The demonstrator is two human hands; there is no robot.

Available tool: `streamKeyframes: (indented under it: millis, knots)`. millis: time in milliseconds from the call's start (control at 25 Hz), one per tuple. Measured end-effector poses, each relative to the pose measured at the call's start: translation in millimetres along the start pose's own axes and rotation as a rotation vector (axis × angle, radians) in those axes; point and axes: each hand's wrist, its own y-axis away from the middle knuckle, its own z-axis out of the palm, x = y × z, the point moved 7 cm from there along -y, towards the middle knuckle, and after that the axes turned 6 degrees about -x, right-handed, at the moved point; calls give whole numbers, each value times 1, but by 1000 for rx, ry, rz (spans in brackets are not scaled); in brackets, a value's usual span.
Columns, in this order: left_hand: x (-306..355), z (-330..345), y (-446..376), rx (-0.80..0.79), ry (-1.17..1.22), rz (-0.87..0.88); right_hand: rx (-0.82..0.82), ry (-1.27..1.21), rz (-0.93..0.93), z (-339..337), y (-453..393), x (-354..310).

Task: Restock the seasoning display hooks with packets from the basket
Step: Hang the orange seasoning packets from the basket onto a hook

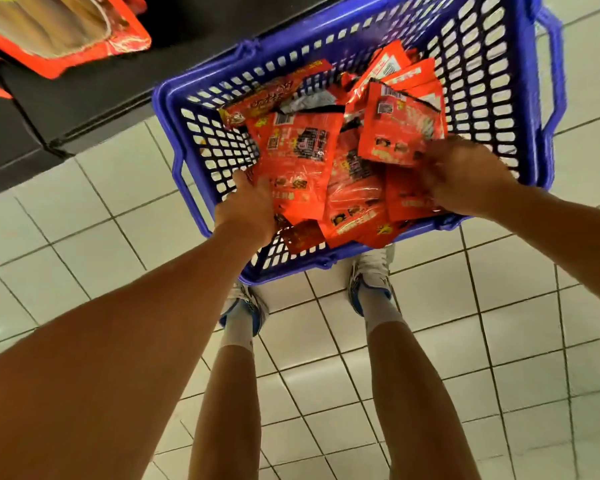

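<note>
Nearest to us, our two bare legs stand on the white tiled floor (430, 306), white-and-blue shoes (371, 275) tucked against the near rim of the basket (174, 109). The basket is blue plastic with latticed walls, set on the floor, and holds a loose heap of flat, glossy orange-red packets (354, 202), most lying back side up with dark panels, small food pictures and yellow lettering.

Both arms reach down into the basket. Our left hand (248, 206) lies at the near left of the heap, fingers tucked under the lower edge of one packet (293, 161), grasping it. Our right hand (465, 174) is at the basket's right side, fingers curled round the lower corner of a raised packet (399, 129), pinching it above the heap.

The print is motion-blurred; we make out a barcode on a far packet but cannot read any wording.

Beyond the basket's far left corner runs a dark shelf base (94, 91), and above it a larger red-edged pouch (56, 32) with a clear window.
</note>
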Motion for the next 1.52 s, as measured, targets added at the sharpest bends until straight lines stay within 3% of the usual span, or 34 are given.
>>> streamKeyframes:
  millis: [120, 280, 360, 480, 560, 640, 720, 1000, 1360, 1520]
  knots:
    - [11, 3, -7, 57, -51, 44, 46, -100, -90, -9, 1, -15]
    - [10, 9, -17, 125, -26, 43, 50, -192, -48, -4, 1, -10]
    - [7, 1, -10, 230, 39, 122, 64, -237, -21, -4, 4, -9]
    - [3, -33, 16, 478, 405, 326, 119, -442, 45, -15, 15, -3]
    - [-9, -58, 37, 576, 706, 299, 204, -625, 58, -29, 29, -2]
    - [-16, -81, 55, 527, 1102, 247, 317, -811, 43, -48, 43, -5]
    - [-15, -107, 78, 470, 1313, 290, 399, -886, -21, -75, 62, -17]
    - [-9, -202, 175, 315, 1602, 458, 619, -1095, -162, -201, 148, -80]
    - [-32, -370, 405, 191, 1841, 669, 522, -1344, -417, -405, 289, -206]
    - [-55, -438, 521, 295, 1868, 738, 500, -1397, -539, -471, 361, -279]
